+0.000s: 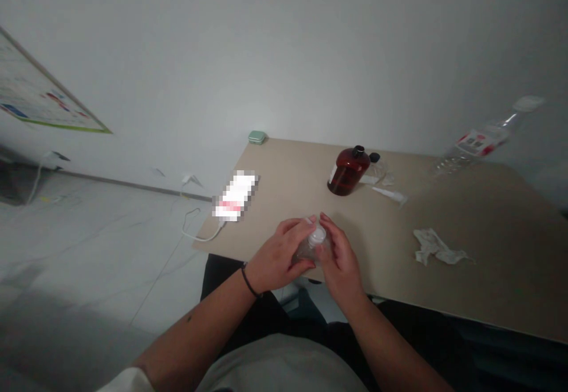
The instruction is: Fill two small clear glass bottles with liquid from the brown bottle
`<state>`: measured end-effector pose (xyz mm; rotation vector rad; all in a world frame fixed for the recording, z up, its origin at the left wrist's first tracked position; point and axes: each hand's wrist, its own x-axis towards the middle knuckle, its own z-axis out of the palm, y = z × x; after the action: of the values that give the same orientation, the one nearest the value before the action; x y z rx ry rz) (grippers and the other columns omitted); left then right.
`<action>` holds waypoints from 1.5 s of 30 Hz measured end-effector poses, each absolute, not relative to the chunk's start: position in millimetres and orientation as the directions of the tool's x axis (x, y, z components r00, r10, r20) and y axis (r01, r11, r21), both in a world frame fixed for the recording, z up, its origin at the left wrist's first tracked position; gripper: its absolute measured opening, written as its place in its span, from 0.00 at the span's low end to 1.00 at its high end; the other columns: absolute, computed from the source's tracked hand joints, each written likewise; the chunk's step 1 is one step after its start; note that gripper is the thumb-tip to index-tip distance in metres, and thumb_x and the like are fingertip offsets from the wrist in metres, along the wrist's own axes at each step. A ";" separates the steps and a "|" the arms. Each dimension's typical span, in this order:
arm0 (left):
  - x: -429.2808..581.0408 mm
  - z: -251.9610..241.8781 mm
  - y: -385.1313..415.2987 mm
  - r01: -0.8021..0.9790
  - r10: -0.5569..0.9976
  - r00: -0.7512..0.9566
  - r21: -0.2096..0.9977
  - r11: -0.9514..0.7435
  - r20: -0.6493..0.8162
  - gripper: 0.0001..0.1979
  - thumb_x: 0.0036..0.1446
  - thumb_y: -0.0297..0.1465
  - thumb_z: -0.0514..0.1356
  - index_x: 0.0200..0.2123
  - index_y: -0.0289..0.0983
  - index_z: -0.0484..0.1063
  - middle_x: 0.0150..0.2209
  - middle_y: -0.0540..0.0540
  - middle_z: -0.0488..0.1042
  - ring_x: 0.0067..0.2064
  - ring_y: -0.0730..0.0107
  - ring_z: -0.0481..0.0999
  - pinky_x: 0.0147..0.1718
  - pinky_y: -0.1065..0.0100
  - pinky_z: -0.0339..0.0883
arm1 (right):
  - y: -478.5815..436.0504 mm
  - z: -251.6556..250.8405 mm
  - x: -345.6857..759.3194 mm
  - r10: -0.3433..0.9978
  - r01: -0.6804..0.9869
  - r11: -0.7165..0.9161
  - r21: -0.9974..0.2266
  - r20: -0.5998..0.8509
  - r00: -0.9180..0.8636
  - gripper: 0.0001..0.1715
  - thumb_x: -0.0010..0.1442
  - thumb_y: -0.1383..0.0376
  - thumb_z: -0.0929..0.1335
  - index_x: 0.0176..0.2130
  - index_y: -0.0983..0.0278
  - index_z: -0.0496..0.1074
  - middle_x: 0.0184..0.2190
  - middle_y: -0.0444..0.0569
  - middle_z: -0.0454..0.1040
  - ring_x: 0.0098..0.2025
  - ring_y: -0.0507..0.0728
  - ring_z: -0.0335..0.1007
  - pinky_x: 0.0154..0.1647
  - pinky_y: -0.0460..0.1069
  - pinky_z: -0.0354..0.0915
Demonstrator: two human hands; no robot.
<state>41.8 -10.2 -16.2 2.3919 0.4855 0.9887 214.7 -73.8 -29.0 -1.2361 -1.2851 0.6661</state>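
Observation:
Both my hands meet at the near edge of the tan table [465, 226]. My left hand [277, 256] is wrapped round the body of a small clear bottle [308, 249]. The fingers of my right hand [339, 256] close on the bottle's white cap [316, 236]. A dark band circles my left wrist. The lower part of the bottle is hidden by my fingers.
A dark red bottle [348, 170] with a black cap stands at mid-table, with a small clear item and a white tube beside it. A crumpled tissue [437, 247] lies at the right, a clear plastic bottle [481, 141] at the far right, a phone [235, 196] on a cable at the left, and a green case [257, 137] at the back corner.

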 end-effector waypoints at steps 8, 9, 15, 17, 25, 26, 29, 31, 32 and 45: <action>41.9 -15.9 -10.5 0.137 0.502 0.671 0.574 -0.807 0.546 0.39 0.68 0.41 0.60 0.73 0.45 0.43 0.67 0.32 0.64 0.65 0.45 0.65 0.61 0.39 0.65 | -74.3 -28.2 215.0 0.919 0.227 0.264 -0.937 0.316 0.237 0.24 0.69 0.53 0.67 0.62 0.55 0.70 0.68 0.53 0.68 0.70 0.64 0.63 0.71 0.66 0.58; 42.0 -16.0 -10.6 0.134 0.500 0.669 0.573 -0.809 0.549 0.38 0.69 0.41 0.60 0.73 0.45 0.43 0.67 0.32 0.64 0.65 0.45 0.65 0.61 0.39 0.65 | -74.2 -28.4 215.1 0.917 0.230 0.263 -0.937 0.317 0.241 0.23 0.70 0.53 0.65 0.61 0.54 0.71 0.67 0.53 0.69 0.70 0.63 0.63 0.71 0.66 0.58; 42.2 -17.2 -10.6 0.125 0.503 0.663 0.581 -0.805 0.554 0.38 0.68 0.42 0.60 0.73 0.45 0.45 0.67 0.32 0.64 0.65 0.44 0.65 0.61 0.39 0.65 | -74.1 -28.9 214.9 0.915 0.247 0.274 -0.929 0.331 0.230 0.24 0.70 0.54 0.66 0.62 0.55 0.70 0.67 0.54 0.69 0.70 0.63 0.63 0.71 0.66 0.59; 42.0 -17.1 -10.7 0.132 0.504 0.669 0.580 -0.804 0.547 0.38 0.68 0.42 0.60 0.73 0.45 0.45 0.67 0.32 0.64 0.65 0.44 0.65 0.60 0.38 0.65 | -74.0 -29.2 215.0 0.912 0.255 0.271 -0.928 0.332 0.239 0.22 0.72 0.54 0.64 0.61 0.55 0.71 0.67 0.54 0.69 0.70 0.62 0.62 0.71 0.66 0.58; 42.7 -16.5 -10.7 0.122 0.482 0.662 0.552 -0.825 0.575 0.37 0.69 0.42 0.59 0.73 0.43 0.44 0.67 0.31 0.64 0.65 0.46 0.65 0.61 0.40 0.65 | -73.9 -29.0 215.1 0.917 0.268 0.264 -0.926 0.328 0.228 0.22 0.71 0.54 0.64 0.61 0.55 0.70 0.68 0.54 0.68 0.70 0.62 0.62 0.71 0.66 0.58; 42.8 -17.0 -10.6 0.122 0.483 0.661 0.553 -0.824 0.574 0.37 0.69 0.42 0.59 0.73 0.43 0.44 0.67 0.31 0.65 0.65 0.46 0.65 0.61 0.40 0.65 | -73.8 -28.7 215.0 0.917 0.262 0.266 -0.927 0.328 0.227 0.23 0.71 0.53 0.65 0.62 0.55 0.70 0.68 0.54 0.68 0.70 0.62 0.62 0.71 0.66 0.59; 42.6 -18.4 -10.5 0.124 0.491 0.657 0.560 -0.819 0.572 0.38 0.68 0.42 0.60 0.73 0.43 0.44 0.67 0.31 0.64 0.65 0.46 0.65 0.61 0.40 0.65 | -73.4 -28.2 215.0 0.917 0.258 0.271 -0.928 0.330 0.225 0.26 0.69 0.52 0.67 0.62 0.55 0.70 0.67 0.54 0.69 0.69 0.64 0.63 0.71 0.66 0.59; 42.4 -18.7 -10.6 0.124 0.492 0.661 0.563 -0.817 0.567 0.38 0.68 0.42 0.61 0.73 0.44 0.44 0.67 0.31 0.64 0.65 0.45 0.65 0.61 0.40 0.65 | -73.3 -27.9 215.2 0.914 0.264 0.268 -0.926 0.331 0.235 0.23 0.70 0.52 0.65 0.61 0.55 0.71 0.67 0.54 0.69 0.70 0.63 0.63 0.71 0.66 0.59; 42.4 -18.5 -10.6 0.126 0.494 0.663 0.567 -0.814 0.562 0.39 0.68 0.42 0.61 0.73 0.44 0.44 0.67 0.31 0.64 0.65 0.45 0.65 0.61 0.40 0.65 | -73.4 -27.8 215.3 0.912 0.262 0.270 -0.927 0.333 0.238 0.23 0.71 0.52 0.64 0.61 0.55 0.71 0.67 0.54 0.70 0.70 0.63 0.63 0.71 0.66 0.59; 42.8 -14.9 -11.2 0.127 0.491 0.653 0.555 -0.822 0.577 0.37 0.69 0.41 0.60 0.73 0.43 0.45 0.67 0.31 0.65 0.65 0.46 0.66 0.60 0.39 0.67 | -73.6 -30.1 215.1 0.914 0.260 0.270 -0.927 0.332 0.235 0.23 0.71 0.54 0.65 0.61 0.55 0.70 0.67 0.54 0.69 0.70 0.63 0.62 0.71 0.66 0.59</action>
<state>42.8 -11.2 -14.9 2.3980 0.4816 1.0334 215.1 -73.6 -30.1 -1.2495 -1.2868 0.6627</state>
